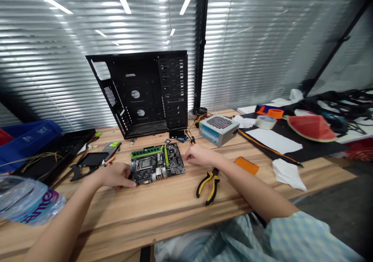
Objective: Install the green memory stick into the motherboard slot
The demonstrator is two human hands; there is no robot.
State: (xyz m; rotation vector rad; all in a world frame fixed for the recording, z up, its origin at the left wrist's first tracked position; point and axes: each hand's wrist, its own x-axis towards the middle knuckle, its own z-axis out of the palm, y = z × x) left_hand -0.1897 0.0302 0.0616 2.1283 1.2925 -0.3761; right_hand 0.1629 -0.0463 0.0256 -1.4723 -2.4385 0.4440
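A black motherboard (pixel 172 160) with green memory sticks and a bare processor socket lies on the wooden table in front of me. My left hand (pixel 116 175) grips its left edge, thumb along the near corner and fingers curled beside the board. My right hand (pixel 198 154) is closed at the right edge, fingertips against the board's side; the exact contact is small and partly hidden. Yellow-and-black pliers (pixel 208 185) lie just below my right forearm, handles spread toward me. Behind the board stands an open black computer case (pixel 145 95).
A power supply (pixel 219 129) sits behind my right hand. An orange plastic piece (pixel 246 165) and crumpled tissue (pixel 288 173) lie at right, near a tape roll (pixel 265 122). At left are a water bottle (pixel 32 200), a blue bin (pixel 35 141) and a black cooler bracket (pixel 87 163).
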